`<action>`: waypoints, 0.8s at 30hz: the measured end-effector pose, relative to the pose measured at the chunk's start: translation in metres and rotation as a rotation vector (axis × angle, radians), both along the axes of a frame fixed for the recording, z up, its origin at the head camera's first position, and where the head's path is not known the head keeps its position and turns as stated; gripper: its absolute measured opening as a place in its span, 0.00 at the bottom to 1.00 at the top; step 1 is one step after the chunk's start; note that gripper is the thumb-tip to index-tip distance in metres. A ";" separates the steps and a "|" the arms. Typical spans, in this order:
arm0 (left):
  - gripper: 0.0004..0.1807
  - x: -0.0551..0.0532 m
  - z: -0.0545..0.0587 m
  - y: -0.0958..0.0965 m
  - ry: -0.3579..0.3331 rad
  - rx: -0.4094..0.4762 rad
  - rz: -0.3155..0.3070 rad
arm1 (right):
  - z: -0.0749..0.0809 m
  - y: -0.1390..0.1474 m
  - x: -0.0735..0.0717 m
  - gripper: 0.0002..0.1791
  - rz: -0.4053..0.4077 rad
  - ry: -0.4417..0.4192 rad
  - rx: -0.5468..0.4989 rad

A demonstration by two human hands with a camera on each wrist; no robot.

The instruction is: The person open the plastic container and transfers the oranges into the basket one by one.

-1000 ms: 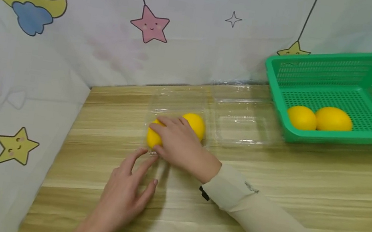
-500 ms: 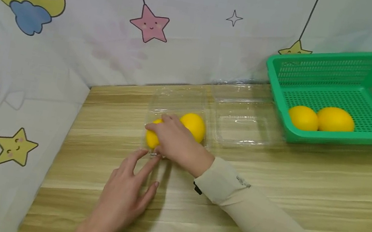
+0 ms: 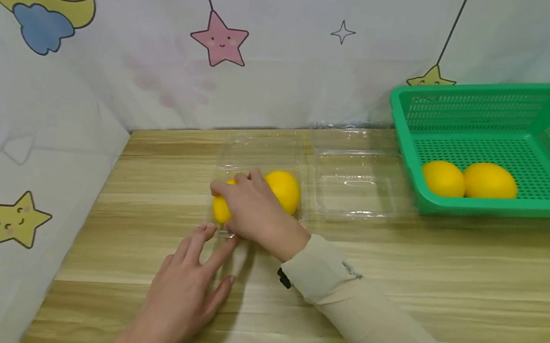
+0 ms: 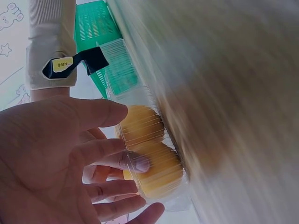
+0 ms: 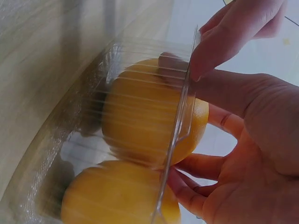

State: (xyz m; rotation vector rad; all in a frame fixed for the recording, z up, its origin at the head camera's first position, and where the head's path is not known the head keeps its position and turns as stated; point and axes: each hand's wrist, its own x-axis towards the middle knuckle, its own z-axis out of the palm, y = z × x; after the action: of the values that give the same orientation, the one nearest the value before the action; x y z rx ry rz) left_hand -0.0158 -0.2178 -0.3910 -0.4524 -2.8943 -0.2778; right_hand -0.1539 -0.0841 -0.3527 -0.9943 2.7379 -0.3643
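A clear plastic clamshell box [image 3: 261, 154] lies with its lid back, two oranges in its near half. My right hand [image 3: 259, 212] grips the left orange [image 3: 221, 211] from above; in the right wrist view the thumb reaches inside the box wall and the other fingers curl round the orange's far side. The second orange [image 3: 283, 191] sits to its right, in the box. My left hand [image 3: 181, 285] is at the box's front edge, fingers loosely spread and fingertips right at the rim [image 5: 180, 121]. It holds nothing.
Another clear clamshell box [image 3: 356, 184], lid back, stands to the right. Beyond it a green plastic basket [image 3: 414, 178] holds two more oranges [image 3: 491, 182]. A printed cloth wall [image 3: 276, 94] borders the wooden table [image 3: 367, 306] behind and at left.
My right hand has shifted slightly left with the orange in its grip, and its forearm has swung left too. My left hand stays at the box's front edge, nearly still.
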 end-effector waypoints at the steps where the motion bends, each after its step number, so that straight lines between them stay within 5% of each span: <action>1: 0.34 0.000 0.000 0.000 -0.004 -0.005 0.001 | 0.000 0.000 0.000 0.33 -0.001 -0.001 0.004; 24: 0.38 0.003 -0.004 0.003 0.013 -0.023 -0.031 | -0.008 0.006 -0.002 0.32 -0.010 -0.063 -0.077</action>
State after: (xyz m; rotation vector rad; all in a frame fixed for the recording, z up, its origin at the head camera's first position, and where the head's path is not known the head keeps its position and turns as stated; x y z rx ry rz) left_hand -0.0127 -0.2148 -0.3945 -0.5012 -2.8832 -0.2458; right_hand -0.1559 -0.0778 -0.3611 -0.9705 2.6923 -0.4975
